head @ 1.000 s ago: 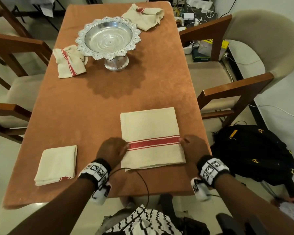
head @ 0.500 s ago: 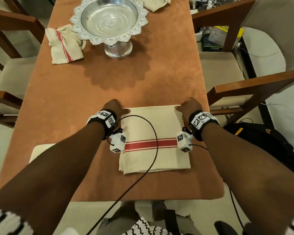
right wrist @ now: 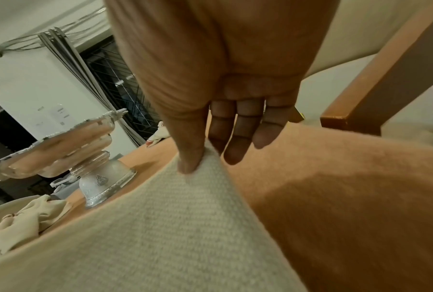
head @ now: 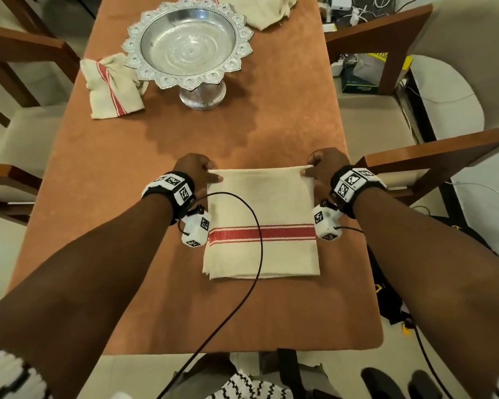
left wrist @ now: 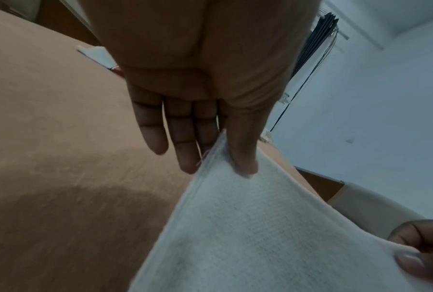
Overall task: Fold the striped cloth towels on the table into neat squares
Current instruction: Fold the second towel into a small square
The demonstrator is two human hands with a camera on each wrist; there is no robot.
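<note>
A cream towel with a red stripe (head: 261, 223) lies half folded near the table's front edge. My left hand (head: 198, 169) pinches its far left corner between thumb and fingers, as the left wrist view shows (left wrist: 235, 164). My right hand (head: 323, 165) pinches the far right corner (right wrist: 195, 164). The far edge is lifted a little off the orange table (head: 127, 182). A crumpled striped towel (head: 111, 87) lies at the far left, and another towel (head: 267, 10) lies at the far end.
A silver pedestal bowl (head: 189, 47) stands at the far middle of the table. Wooden chairs (head: 432, 151) flank both sides. A black cable (head: 257, 249) crosses the towel. A black bag (head: 386, 286) sits on the floor to the right.
Both hands moved from the towel's near sides at the stripe up to its far corners and took hold of them. The far edge now rises slightly.
</note>
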